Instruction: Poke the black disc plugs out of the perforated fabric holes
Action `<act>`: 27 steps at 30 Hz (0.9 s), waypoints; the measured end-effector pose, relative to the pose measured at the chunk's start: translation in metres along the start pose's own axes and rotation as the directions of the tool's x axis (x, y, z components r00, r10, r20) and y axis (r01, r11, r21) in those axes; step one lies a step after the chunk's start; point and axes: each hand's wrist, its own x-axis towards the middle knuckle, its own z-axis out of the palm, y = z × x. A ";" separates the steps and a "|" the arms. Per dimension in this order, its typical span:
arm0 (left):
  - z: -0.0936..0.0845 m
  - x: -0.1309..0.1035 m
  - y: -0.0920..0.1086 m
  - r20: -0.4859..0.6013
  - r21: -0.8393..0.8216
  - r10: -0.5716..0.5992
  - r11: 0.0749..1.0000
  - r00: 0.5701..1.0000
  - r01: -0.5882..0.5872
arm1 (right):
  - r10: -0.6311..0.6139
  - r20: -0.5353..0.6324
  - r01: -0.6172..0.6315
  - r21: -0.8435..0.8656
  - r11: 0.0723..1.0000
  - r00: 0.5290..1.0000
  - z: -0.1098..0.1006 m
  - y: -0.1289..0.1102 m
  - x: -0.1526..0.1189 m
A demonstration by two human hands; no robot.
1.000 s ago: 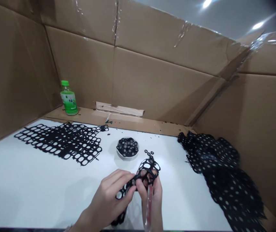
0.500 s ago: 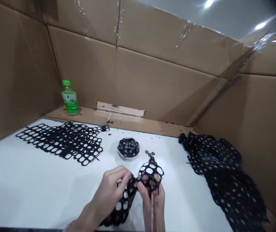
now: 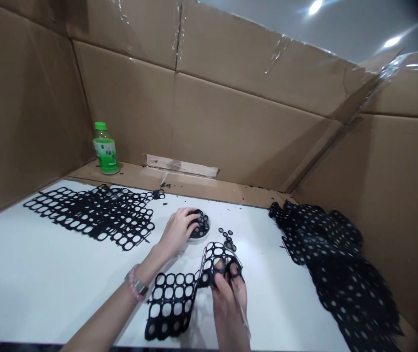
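Note:
My left hand [image 3: 180,229] reaches over the small white bowl [image 3: 198,238], its fingers at the black rings [image 3: 202,223] heaped inside; its fingertips are partly hidden among them. A black sheet [image 3: 173,293] with rows of round holes hangs and bends from my right hand [image 3: 229,283]. That hand is closed on the sheet's upper right part. Its lowest row of holes looks filled with dark discs. Several loose black rings [image 3: 228,239] lie on the white table just beyond my right hand.
Black perforated sheets [image 3: 102,212] lie flat at the left. A heap of dark dotted sheets [image 3: 341,264] covers the right side. A green bottle [image 3: 106,152] stands at the back left, by the cardboard walls [image 3: 231,127].
My left hand has let go of the black sheet and moved up to the bowl. The sheet now hangs more spread out from my right hand, which has stayed nearly in place.

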 end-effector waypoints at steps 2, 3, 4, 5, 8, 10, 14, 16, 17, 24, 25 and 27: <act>-0.012 -0.011 0.011 -0.008 -0.025 0.011 1.000 1.000 -0.011 | -0.002 -0.023 0.002 -0.001 1.000 1.000 -0.001 -0.005 -0.006; -0.019 -0.019 0.018 0.006 -0.051 0.019 0.999 1.000 -0.019 | -0.010 -0.041 0.009 -0.022 1.000 0.999 -0.002 -0.006 -0.008; -0.027 -0.028 0.026 0.050 -0.115 0.029 0.993 0.998 -0.024 | -0.023 -0.049 0.020 -0.054 0.998 0.999 -0.002 -0.006 -0.011; -0.034 -0.038 0.034 0.119 -0.178 0.032 0.984 0.992 -0.010 | -0.034 -0.054 0.029 -0.087 0.996 0.998 -0.002 -0.004 -0.013; -0.046 -0.063 0.054 0.207 -0.257 0.005 0.965 0.978 0.049 | -0.033 -0.067 0.025 -0.128 0.992 0.997 0.001 0.004 -0.014; -0.046 -0.073 0.060 0.194 -0.284 -0.009 0.956 0.981 0.065 | -0.017 -0.081 0.008 -0.119 0.993 0.997 0.005 0.009 -0.012; -0.041 -0.082 0.062 0.140 -0.329 0.026 0.944 0.990 0.021 | 0.063 -0.097 -0.075 -0.125 0.989 0.993 0.014 0.004 -0.005; -0.039 -0.083 0.063 0.150 -0.330 0.042 0.944 0.988 0.010 | 0.108 -0.086 -0.122 -0.181 0.976 0.990 0.018 -0.003 -0.003; -0.039 -0.084 0.064 0.160 -0.326 0.034 0.945 0.986 0.021 | 0.114 -0.081 -0.129 -0.211 0.969 0.990 0.020 -0.007 -0.002; -0.037 -0.074 0.059 0.206 -0.334 -0.145 0.919 0.968 0.209 | 0.086 -0.124 -0.098 -0.096 0.991 0.989 0.023 -0.008 0.000; -0.040 -0.070 0.052 0.164 -0.346 -0.192 0.907 0.968 0.238 | 0.101 -0.128 -0.106 -0.028 0.994 0.987 0.020 -0.007 0.002; -0.045 -0.058 0.037 0.008 -0.334 -0.280 0.904 0.960 0.267 | 0.121 -0.132 -0.114 0.059 0.992 0.984 0.014 -0.008 0.005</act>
